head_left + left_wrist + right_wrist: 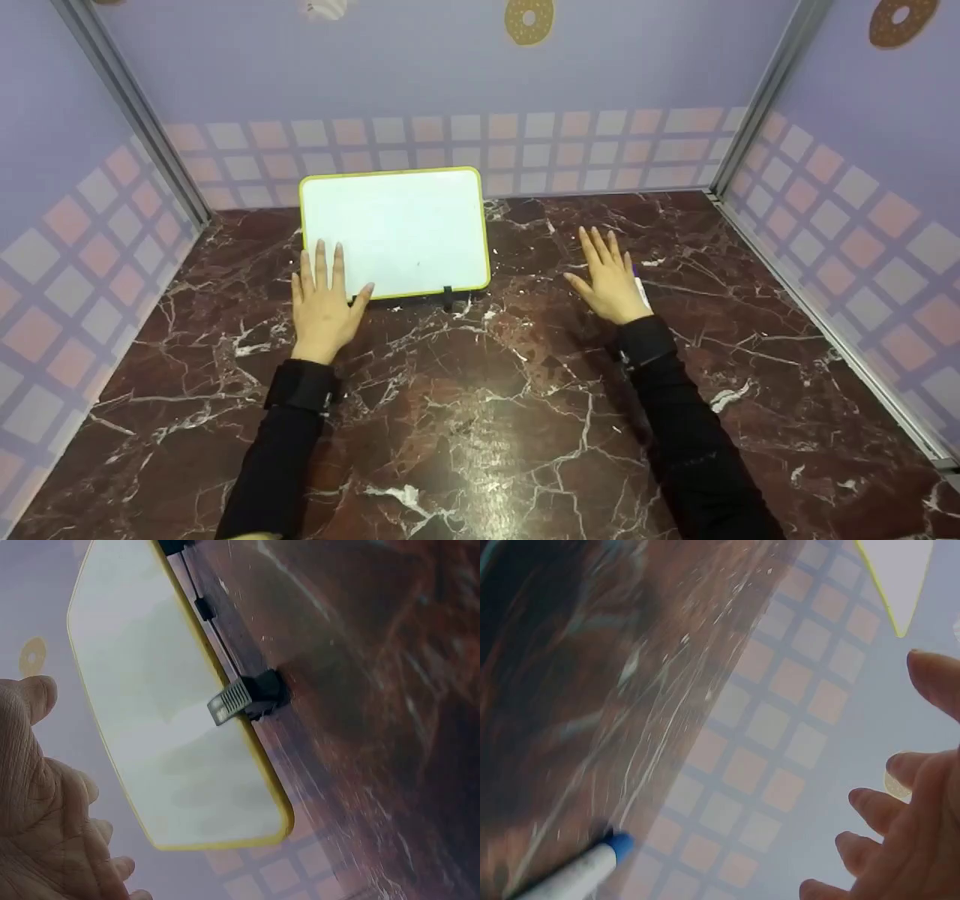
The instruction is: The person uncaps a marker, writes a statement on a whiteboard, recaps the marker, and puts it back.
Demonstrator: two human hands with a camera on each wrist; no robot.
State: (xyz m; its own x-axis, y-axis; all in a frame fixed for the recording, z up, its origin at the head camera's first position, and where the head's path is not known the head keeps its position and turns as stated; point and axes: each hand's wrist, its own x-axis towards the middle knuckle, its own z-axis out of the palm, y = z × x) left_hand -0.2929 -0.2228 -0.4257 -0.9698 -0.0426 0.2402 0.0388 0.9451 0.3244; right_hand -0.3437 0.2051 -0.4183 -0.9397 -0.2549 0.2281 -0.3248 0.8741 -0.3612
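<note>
A whiteboard (397, 232) with a yellow frame stands tilted back at the rear of the table, its lower edge in a black stand clip (238, 699). My left hand (324, 319), fingers straight and spread, is in front of its lower left corner and holds nothing. In the left wrist view the palm (45, 825) is apart from the board. On the right my right hand (611, 289) hovers over the table with spread fingers, also holding nothing. A white marker (577, 874) with a blue end lies below it, mostly hidden by the hand in the head view.
The table (487, 420) has a dark red, white-veined marble surface. Purple panels with pink and white squares (427, 129) close off the back and both sides. A metal rail (847, 352) runs along the right edge.
</note>
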